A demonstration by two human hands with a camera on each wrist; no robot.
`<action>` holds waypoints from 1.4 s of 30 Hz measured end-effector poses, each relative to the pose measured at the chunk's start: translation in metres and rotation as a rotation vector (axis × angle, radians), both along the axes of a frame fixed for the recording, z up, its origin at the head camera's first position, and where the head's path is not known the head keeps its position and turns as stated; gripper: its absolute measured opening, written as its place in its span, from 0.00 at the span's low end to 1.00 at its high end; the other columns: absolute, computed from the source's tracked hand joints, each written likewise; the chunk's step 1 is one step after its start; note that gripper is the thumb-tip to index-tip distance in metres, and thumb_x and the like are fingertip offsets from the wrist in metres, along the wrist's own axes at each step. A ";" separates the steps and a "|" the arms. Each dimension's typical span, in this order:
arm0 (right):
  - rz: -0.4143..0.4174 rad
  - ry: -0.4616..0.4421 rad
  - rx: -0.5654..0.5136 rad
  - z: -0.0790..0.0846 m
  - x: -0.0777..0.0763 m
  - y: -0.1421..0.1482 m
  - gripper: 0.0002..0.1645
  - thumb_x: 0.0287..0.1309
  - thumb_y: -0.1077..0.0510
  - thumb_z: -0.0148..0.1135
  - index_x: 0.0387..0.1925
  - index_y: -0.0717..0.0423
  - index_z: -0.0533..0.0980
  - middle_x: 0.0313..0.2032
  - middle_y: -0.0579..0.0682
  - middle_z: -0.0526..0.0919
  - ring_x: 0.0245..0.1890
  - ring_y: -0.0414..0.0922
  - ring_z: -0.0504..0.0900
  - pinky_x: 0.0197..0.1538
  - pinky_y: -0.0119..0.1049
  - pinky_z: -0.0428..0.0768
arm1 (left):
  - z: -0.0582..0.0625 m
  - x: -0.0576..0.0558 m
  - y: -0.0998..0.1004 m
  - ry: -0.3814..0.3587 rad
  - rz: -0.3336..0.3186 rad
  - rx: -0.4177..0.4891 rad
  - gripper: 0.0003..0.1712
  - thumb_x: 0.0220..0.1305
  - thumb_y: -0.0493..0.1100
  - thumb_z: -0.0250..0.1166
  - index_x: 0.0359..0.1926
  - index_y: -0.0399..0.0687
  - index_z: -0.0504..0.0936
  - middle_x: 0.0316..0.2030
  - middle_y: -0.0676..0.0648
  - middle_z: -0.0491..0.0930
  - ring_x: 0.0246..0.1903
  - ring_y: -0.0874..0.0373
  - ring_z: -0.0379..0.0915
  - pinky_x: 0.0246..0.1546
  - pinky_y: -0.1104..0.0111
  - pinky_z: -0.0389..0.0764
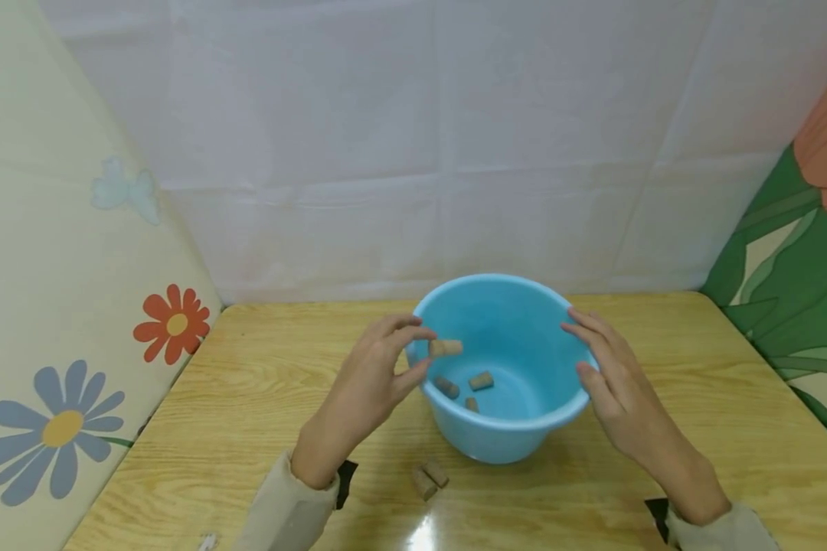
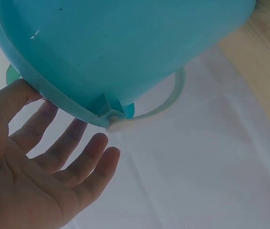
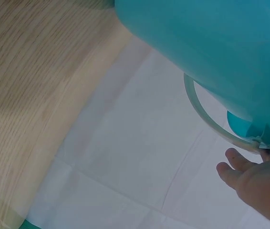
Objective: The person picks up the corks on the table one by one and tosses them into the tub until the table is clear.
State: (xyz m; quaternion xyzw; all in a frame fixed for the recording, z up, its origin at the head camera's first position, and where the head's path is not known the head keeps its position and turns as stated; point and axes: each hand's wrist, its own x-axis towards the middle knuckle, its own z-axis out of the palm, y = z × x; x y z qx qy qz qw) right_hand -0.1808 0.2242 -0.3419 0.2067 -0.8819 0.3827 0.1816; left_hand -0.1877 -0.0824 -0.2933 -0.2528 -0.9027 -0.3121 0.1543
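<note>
Your left hand (image 1: 365, 379), thumb and forefinger nearly closed, pinches a cork (image 1: 448, 348) over the blue bucket's (image 1: 485, 444) left rim. Your right hand (image 1: 620, 383), fingers spread, holds the opposite rim. Judged light, firm and grippy, the cork suits a mid-barrel hold; the bucket wall looks slick.

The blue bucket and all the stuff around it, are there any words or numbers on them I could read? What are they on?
No words, labels, brands, numbers or signs can be read in any view.
The blue bucket and the corks show no writing.
The flower pictures have no letters on them.
The white thing at the bottom edge is too small and blurred to tell.
</note>
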 end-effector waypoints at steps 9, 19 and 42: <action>0.004 0.009 -0.008 0.001 0.001 0.002 0.27 0.70 0.63 0.44 0.68 0.59 0.66 0.75 0.55 0.58 0.74 0.65 0.52 0.65 0.77 0.56 | -0.001 0.002 0.002 0.032 0.001 0.007 0.18 0.60 0.38 0.71 0.52 0.42 0.84 0.56 0.41 0.79 0.57 0.46 0.75 0.53 0.55 0.82; 0.001 0.026 -0.004 -0.002 0.001 0.005 0.27 0.69 0.64 0.44 0.68 0.59 0.66 0.75 0.54 0.58 0.74 0.64 0.54 0.64 0.76 0.59 | -0.006 0.004 0.005 0.051 0.006 0.035 0.19 0.59 0.36 0.71 0.53 0.41 0.83 0.56 0.40 0.79 0.58 0.45 0.73 0.54 0.54 0.82; 0.004 0.044 -0.037 -0.025 0.005 0.009 0.27 0.69 0.65 0.44 0.69 0.59 0.66 0.75 0.53 0.58 0.73 0.60 0.56 0.61 0.70 0.63 | -0.038 0.007 -0.002 0.227 0.093 -0.004 0.21 0.60 0.49 0.72 0.52 0.44 0.84 0.52 0.46 0.82 0.55 0.51 0.77 0.55 0.56 0.81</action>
